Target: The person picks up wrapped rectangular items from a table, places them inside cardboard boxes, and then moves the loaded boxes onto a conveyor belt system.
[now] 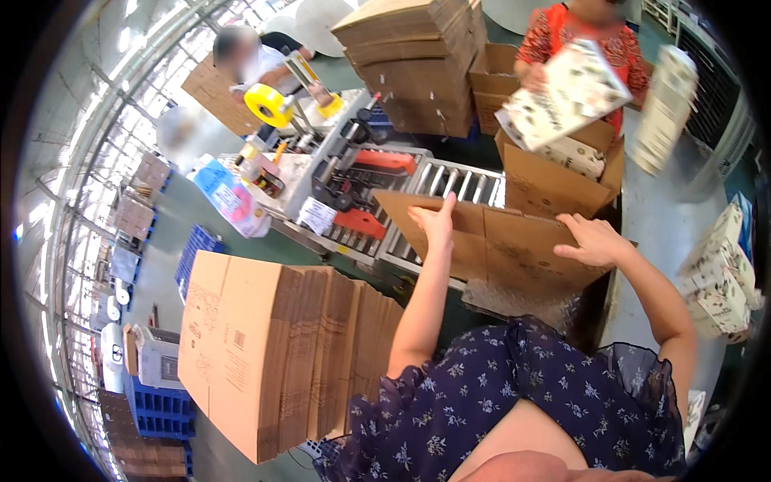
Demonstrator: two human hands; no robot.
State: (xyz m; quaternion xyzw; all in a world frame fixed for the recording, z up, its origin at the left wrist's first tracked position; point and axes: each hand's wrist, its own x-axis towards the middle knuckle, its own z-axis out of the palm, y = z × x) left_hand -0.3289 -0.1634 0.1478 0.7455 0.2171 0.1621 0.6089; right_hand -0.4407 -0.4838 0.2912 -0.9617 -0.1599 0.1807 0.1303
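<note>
Two bare hands are on one brown cardboard box (502,245), which stands up at the near side of the roller table (462,181): the left hand (438,225) is spread out against it, and the right hand (594,241) touches its right part (I can't tell if those fingers pinch it or just lean). Left of the roller table, on the near side, is a big pile of flat boxes (305,353), and to its right is an open box (558,185), where another person (554,32) holds a white flowery pack (570,92).
</note>
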